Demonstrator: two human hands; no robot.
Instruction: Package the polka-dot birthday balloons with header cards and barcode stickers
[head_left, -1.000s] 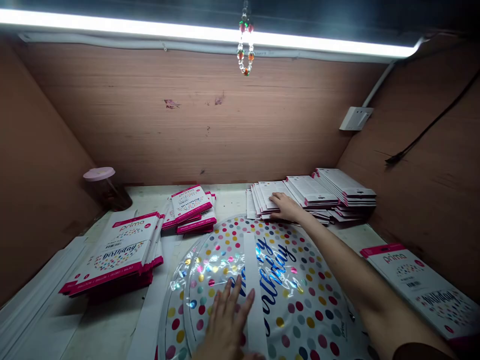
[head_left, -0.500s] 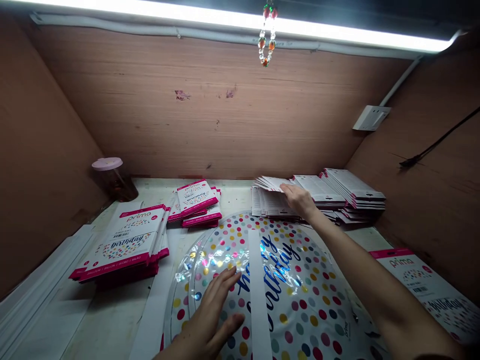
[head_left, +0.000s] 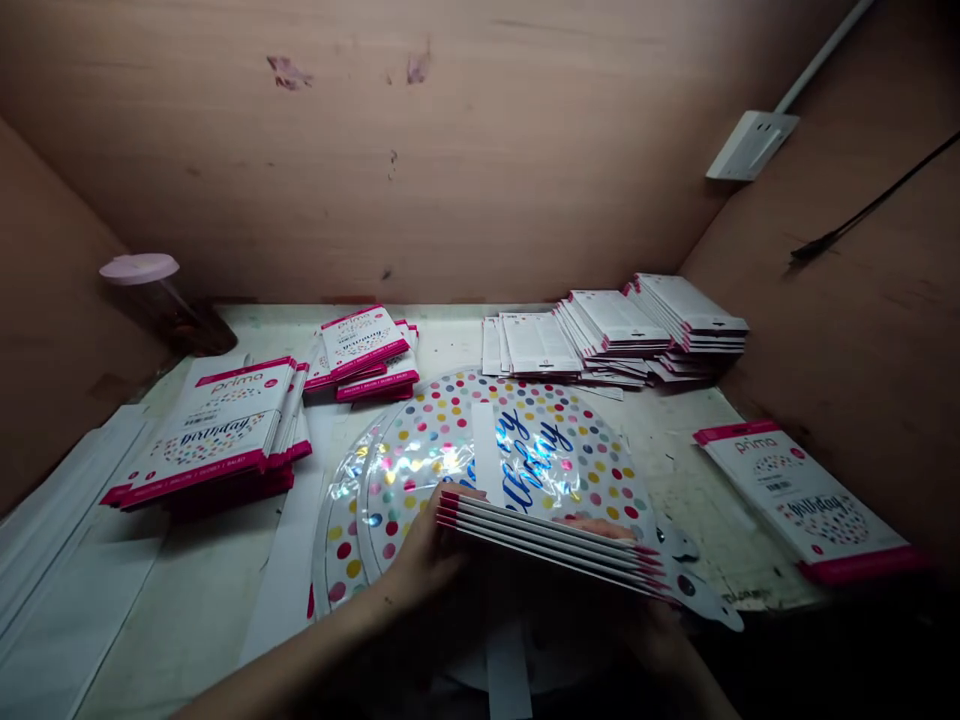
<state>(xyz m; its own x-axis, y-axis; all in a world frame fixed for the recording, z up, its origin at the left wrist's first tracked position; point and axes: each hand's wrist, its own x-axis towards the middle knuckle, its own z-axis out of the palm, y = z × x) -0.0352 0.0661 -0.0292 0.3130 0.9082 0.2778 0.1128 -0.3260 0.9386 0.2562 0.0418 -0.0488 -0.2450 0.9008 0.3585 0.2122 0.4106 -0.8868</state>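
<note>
A small stack of flat balloon packets (head_left: 547,540), white with pink ends, is held edge-on in front of me. My left hand (head_left: 429,550) is closed round its left end. At the other end my right hand (head_left: 654,625) grips it from below, in deep shadow, with fingers behind the stack. Under the packets lies a pile of round foil balloons (head_left: 420,440), clear-white with coloured dots and blue "birthday" lettering. A white paper strip (head_left: 486,425) runs across the balloons.
Packets face-down are piled along the back right (head_left: 540,342). Printed "prima" packets stand in piles at left (head_left: 232,420), back centre (head_left: 365,340) and right (head_left: 806,500). White sheets (head_left: 82,560) lie far left. A lidded cup (head_left: 169,305) stands in the back left corner.
My right hand has left the back pile and come towards me with a stack of packets. My left hand has risen from the balloons onto the stack. The view has tilted down.
</note>
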